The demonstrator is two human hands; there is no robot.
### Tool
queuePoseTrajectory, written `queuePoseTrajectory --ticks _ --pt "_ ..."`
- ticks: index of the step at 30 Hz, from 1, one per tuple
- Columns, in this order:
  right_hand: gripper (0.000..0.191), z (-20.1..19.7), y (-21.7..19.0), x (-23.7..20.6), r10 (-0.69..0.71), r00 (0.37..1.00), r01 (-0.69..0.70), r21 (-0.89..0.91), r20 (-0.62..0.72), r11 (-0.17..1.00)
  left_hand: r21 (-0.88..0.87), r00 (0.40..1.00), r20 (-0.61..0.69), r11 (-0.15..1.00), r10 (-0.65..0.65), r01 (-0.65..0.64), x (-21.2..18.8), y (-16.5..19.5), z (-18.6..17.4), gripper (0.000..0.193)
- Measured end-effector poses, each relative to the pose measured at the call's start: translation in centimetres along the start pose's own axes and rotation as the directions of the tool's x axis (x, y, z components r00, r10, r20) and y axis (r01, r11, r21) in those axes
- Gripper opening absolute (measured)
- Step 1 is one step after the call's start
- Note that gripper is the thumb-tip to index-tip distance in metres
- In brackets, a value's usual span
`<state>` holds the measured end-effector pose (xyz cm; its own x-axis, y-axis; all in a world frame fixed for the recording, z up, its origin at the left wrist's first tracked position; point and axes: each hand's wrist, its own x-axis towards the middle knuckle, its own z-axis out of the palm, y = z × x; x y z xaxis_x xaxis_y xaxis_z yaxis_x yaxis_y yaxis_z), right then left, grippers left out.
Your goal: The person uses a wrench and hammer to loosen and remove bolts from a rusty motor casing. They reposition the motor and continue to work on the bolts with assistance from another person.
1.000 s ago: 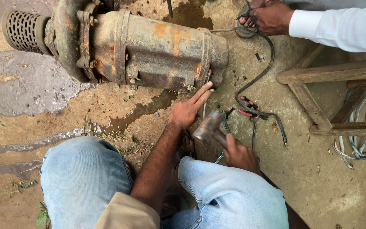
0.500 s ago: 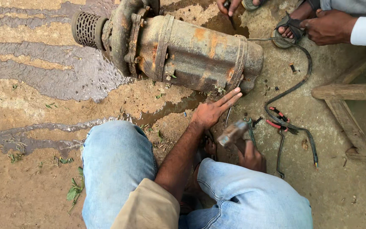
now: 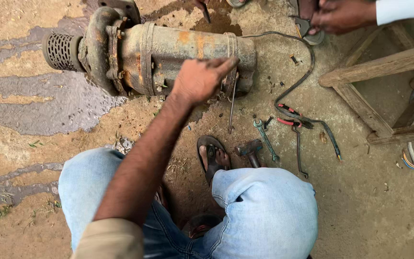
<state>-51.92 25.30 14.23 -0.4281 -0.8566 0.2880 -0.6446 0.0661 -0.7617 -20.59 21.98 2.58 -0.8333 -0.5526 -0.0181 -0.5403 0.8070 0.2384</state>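
Nearest me: faded denim knees (image 3: pixel 264 211), rubber sandal (image 3: pixel 212 156) on packed dirt. Hammer (image 3: pixel 250 149) and steel spanner (image 3: pixel 266 139) lie beside sandal. My left hand (image 3: pixel 200 79) pinches thin metal rod (image 3: pixel 232 103), which hangs against rusty cylindrical pump (image 3: pixel 168 55). My right hand is out of sight. Beyond, someone's hand (image 3: pixel 341 17) grips black cable (image 3: pixel 303 72).

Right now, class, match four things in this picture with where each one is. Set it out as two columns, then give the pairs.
1. rusty pump
2. hammer
3. spanner
4. thin metal rod

A. in the left hand, hanging down
B. on the ground beside the sandalled foot
C. lying on its side by the wet patch
D. on the ground between hammer and pliers

Pairs: 1-C, 2-B, 3-D, 4-A
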Motion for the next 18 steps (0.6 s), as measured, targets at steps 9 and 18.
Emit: queuePoseTrajectory --ticks 9,18 --pt "0.037 6.1 4.6 -27.2 0.367 0.885 -0.332 -0.164 0.287 0.929 -0.225 0.759 -0.642 0.973 -0.106 -0.055 -7.6 -7.4 -7.7 0.039" --pt "0.035 15.2 4.0 -24.0 0.154 0.812 -0.397 0.339 0.563 0.853 -0.380 0.838 -0.502 0.925 -0.212 0.006 -6.9 -9.7 -6.8 0.040"
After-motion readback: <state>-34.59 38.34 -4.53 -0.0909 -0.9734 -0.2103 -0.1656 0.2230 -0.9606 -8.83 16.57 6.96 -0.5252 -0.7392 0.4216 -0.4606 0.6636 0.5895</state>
